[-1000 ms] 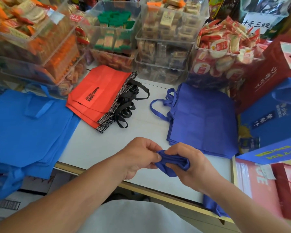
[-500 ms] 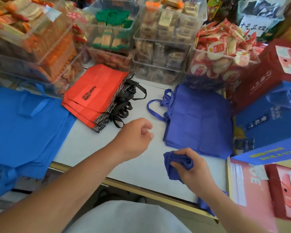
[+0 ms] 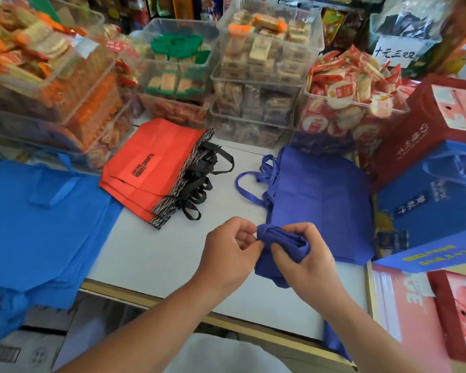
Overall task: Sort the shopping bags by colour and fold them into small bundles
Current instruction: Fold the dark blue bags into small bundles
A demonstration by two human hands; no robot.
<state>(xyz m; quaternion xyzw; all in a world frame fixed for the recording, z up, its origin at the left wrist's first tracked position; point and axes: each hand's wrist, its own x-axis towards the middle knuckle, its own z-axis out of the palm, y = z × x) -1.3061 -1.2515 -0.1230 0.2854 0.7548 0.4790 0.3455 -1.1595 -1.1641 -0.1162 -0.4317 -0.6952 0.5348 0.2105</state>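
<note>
Two hands hold the bundle (image 3: pixel 285 239), left hand (image 3: pixel 230 250) pinching its end, right hand (image 3: pixel 307 267) wrapped round; slackening could let it unroll

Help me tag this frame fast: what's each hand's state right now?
Left hand: closed, pinching the end of the folded blue bag.
Right hand: closed, gripping the same folded blue bag.

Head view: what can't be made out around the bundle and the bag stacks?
All in the head view.
Hidden: near side of the purple bundle, under the fingers of the right hand; fold count unreadable.
Cut off: light blue stack, by the left frame edge and drooping off the table; bag count unknown.
Hidden: near corner of the purple stack, behind the left hand and the bundle; layers too fine to count.
</note>
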